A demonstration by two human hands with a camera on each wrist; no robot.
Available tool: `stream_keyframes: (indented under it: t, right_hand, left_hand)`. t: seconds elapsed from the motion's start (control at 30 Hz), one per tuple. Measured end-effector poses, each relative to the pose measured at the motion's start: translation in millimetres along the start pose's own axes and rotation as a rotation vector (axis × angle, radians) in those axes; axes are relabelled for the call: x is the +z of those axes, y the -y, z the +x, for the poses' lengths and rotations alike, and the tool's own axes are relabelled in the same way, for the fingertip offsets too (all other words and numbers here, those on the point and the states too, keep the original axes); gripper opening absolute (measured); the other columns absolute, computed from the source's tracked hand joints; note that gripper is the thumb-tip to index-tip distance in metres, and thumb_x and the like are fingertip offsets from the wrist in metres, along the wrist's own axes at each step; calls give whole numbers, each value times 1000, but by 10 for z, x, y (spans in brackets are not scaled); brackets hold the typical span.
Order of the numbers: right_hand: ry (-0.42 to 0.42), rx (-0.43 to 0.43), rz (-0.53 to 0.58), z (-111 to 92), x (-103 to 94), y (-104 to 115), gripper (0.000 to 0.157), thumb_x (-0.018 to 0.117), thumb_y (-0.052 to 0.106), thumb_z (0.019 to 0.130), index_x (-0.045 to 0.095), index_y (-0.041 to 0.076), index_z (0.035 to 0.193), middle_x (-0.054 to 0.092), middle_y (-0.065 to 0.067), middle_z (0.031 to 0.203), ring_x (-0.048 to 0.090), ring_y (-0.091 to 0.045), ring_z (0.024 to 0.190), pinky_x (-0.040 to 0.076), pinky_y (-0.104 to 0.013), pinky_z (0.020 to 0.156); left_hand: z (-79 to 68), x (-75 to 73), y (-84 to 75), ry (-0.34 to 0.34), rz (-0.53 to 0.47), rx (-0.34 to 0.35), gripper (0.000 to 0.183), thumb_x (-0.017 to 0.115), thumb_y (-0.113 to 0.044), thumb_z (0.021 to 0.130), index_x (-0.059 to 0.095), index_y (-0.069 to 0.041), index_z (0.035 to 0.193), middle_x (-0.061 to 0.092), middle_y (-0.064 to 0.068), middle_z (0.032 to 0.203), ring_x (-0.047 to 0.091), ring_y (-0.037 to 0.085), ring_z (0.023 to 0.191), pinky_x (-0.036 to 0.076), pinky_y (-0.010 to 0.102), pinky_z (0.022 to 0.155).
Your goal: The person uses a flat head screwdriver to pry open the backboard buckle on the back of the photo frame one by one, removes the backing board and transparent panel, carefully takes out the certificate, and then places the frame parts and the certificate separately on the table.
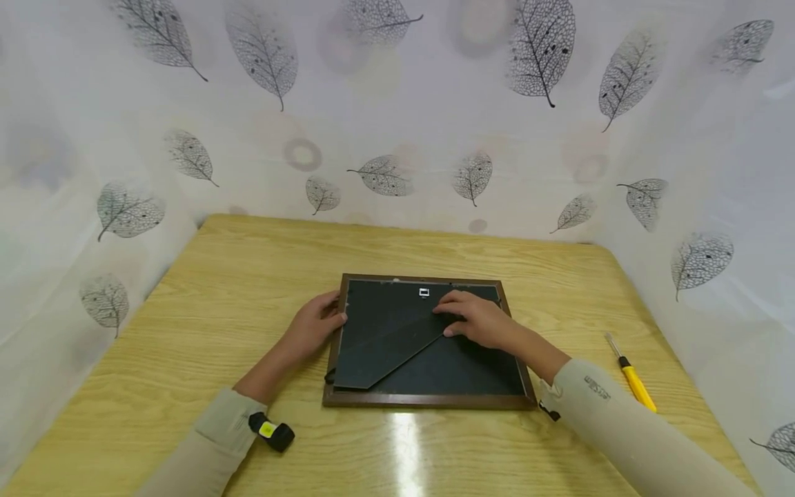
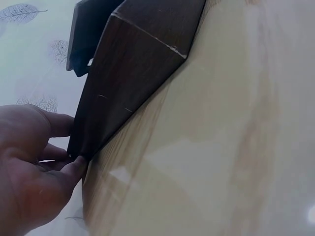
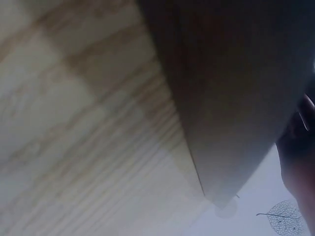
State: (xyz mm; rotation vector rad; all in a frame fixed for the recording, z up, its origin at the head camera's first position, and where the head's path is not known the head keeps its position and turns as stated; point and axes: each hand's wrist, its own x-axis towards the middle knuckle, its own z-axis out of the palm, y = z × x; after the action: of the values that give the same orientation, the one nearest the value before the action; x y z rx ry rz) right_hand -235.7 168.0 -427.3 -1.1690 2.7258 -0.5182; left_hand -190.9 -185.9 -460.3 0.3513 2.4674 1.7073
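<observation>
While my left hand grips the picture frame by its left edge, my right hand touches its black stand; whether it pinches, I cannot tell. The frame lies back upward on a wood-grain table, a yellow-handled screwdriver to its right.

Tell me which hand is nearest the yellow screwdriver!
The right hand, touching the black flap on the picture frame. The left hand is farther from the screwdriver, gripping the frame's left edge.

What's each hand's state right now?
Left hand: holding the brown rectangular wood-look frame by its edge.
Right hand: touching the black, flat, straight-edged flap; whether it grips cannot be told.
</observation>
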Motion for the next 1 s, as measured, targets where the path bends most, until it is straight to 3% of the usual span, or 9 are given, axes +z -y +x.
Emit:
stream_keyframes:
  t: [0.3, 0.7, 1.0]
  right_hand:
    - [11, 28, 91, 29, 50, -73, 38, 70, 23, 95, 65, 15, 132, 58, -4, 134, 58, -25, 123, 51, -47, 97]
    - [-2, -64, -104, 40, 33, -4, 33, 67, 22, 98, 63, 12, 129, 57, -6, 132, 61, -21, 117, 55, -40, 89]
    - [-65, -162, -207, 34, -82, 47, 33, 70, 22, 95, 66, 9, 126, 59, -9, 127, 62, -23, 113, 56, -39, 83]
  left_hand:
    - [-14, -7, -8, -5, -7, -4, 57, 54, -4, 102, 33, 5, 154, 43, 28, 152, 46, 41, 139, 44, 54, 109]
    - [-1, 15, 42, 3, 5, 25, 55, 54, -4, 103, 35, 3, 154, 43, 26, 153, 46, 39, 139, 45, 53, 109]
    - [1, 26, 76, 7, 15, 56, 54, 52, -4, 104, 34, 5, 154, 41, 29, 152, 48, 42, 136, 47, 54, 106]
